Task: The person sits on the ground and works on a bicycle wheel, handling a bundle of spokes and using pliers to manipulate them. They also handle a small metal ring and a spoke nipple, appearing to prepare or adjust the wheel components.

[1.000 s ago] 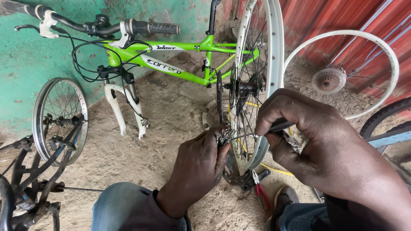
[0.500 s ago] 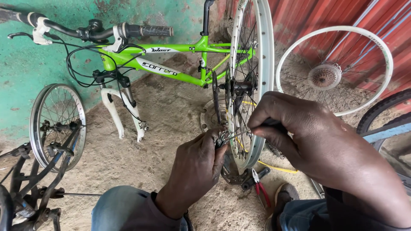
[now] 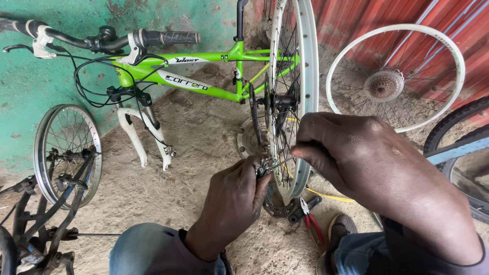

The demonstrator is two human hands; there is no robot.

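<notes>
At far left a small spoked wheel [image 3: 69,153] leans by the green wall [image 3: 30,91], with dark bike parts near it. Beyond it a green frame [image 3: 204,84] with black handlebars [image 3: 117,39] and a white fork [image 3: 133,137] lies against the wall. In the near middle the left hand [image 3: 232,203] is clenched on a small metal part [image 3: 264,166] held right at the rim of the upright silver wheel [image 3: 305,91], which stands on the sandy floor [image 3: 168,178]. The right hand [image 3: 367,163] pinches a thin tool whose tip meets that part. Red pliers [image 3: 310,216] lie below the wheel. Far right, a white wheel [image 3: 453,86] with a cassette leans on the red wall [image 3: 367,20].
</notes>
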